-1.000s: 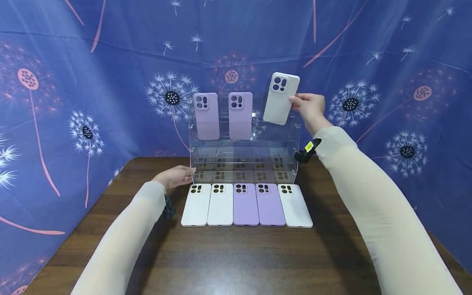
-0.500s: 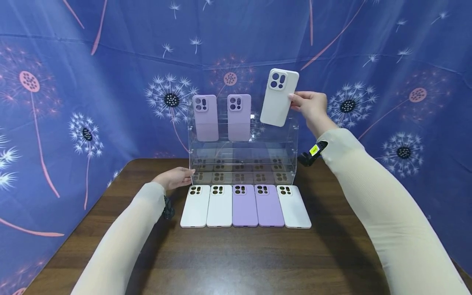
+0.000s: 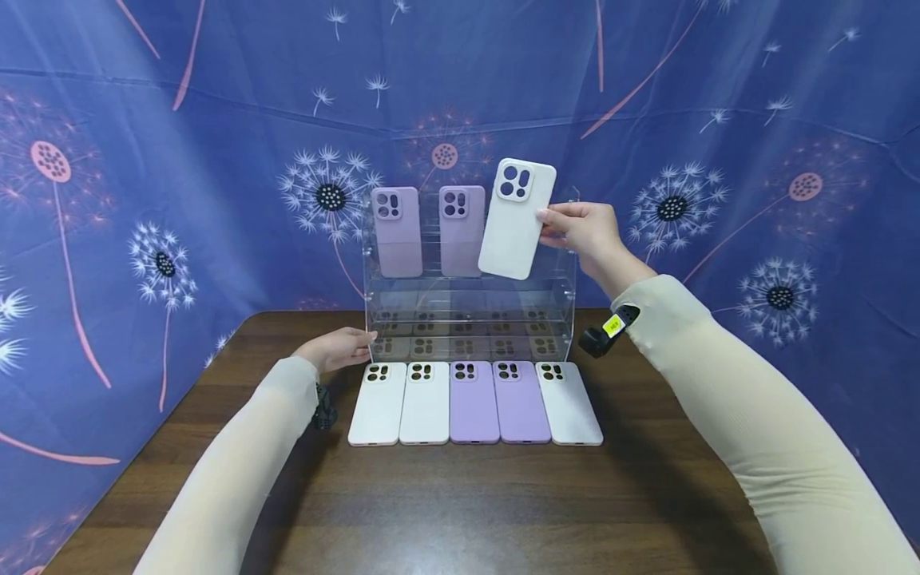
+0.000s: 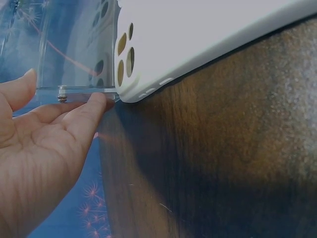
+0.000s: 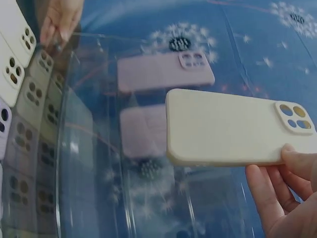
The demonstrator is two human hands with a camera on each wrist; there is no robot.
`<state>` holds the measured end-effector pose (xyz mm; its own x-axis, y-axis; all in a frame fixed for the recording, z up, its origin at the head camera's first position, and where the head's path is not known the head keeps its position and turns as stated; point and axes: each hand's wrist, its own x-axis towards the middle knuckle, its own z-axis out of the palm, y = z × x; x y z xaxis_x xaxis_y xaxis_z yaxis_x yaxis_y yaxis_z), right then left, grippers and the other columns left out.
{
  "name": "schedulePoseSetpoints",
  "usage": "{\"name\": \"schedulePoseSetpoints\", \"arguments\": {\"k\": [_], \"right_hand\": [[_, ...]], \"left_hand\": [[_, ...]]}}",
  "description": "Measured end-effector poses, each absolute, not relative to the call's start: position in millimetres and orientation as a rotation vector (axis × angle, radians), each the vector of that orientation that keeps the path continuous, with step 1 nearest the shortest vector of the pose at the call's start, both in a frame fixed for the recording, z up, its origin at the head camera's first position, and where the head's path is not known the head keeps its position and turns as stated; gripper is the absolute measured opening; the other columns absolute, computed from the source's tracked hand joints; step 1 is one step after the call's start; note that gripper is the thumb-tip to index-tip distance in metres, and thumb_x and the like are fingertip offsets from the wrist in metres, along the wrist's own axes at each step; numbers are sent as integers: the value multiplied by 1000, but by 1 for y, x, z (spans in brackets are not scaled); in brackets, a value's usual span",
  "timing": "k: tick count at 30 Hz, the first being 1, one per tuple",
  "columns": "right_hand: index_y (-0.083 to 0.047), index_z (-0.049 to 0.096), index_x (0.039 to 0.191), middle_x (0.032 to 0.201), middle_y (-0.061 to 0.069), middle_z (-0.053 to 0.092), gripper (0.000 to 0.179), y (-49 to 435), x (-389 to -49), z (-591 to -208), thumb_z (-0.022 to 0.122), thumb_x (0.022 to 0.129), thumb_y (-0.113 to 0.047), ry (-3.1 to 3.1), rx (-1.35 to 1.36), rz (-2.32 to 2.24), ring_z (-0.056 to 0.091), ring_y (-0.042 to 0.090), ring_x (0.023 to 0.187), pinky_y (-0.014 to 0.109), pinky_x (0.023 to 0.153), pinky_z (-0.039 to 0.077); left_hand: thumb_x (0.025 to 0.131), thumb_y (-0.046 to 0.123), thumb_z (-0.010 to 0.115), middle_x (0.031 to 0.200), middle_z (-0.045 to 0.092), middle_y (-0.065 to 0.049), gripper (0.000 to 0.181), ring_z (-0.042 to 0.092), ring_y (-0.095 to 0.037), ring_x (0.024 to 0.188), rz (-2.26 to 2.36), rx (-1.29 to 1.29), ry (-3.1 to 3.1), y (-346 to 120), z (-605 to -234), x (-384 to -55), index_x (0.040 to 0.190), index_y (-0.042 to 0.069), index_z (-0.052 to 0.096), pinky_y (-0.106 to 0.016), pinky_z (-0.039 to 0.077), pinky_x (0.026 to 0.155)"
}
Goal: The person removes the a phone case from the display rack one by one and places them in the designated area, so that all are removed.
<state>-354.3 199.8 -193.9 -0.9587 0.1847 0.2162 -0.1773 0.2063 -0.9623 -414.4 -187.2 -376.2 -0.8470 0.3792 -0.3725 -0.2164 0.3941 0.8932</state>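
Observation:
In my right hand (image 3: pixel 585 231) I pinch a white phone case (image 3: pixel 516 220) by its right edge, thumb in front. It leans a little, in front of the upper part of a clear acrylic display stand (image 3: pixel 470 303), and overlaps the right edge of a light purple phone case (image 3: pixel 460 231) in the head view. Another light purple phone case (image 3: pixel 398 231) stands upright at the stand's upper left. My left hand (image 3: pixel 336 349) touches the stand's lower left side with fairly straight fingers; the thumb (image 4: pixel 22 91) is spread from them in the left wrist view.
On the wooden table (image 3: pixel 460 503), several phone cases lie side by side before the stand: two white (image 3: pixel 377 403) at left, two purple (image 3: pixel 474 403) in the middle, one white (image 3: pixel 570 403) at right. A blue dandelion-print cloth (image 3: pixel 237 144) hangs behind.
My right hand has brought the white phone case left and down, closer to the purple one in the middle. My left hand stays at the stand's side.

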Motion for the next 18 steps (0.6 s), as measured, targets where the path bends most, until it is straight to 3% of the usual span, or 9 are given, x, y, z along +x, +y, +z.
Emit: {"name": "schedulePoseSetpoints", "arguments": {"k": [18], "right_hand": [[1,65,124,85,-1,70,38,166,-323,-220,70,91,-17,-2316,86,1985,68,12,80,32,85,63]], "left_hand": [[109,25,30,160,6,-24,61,16,-36,148,1484,132,2128,-186,-376,-413,152,-10,3,-42,28,123]]}}
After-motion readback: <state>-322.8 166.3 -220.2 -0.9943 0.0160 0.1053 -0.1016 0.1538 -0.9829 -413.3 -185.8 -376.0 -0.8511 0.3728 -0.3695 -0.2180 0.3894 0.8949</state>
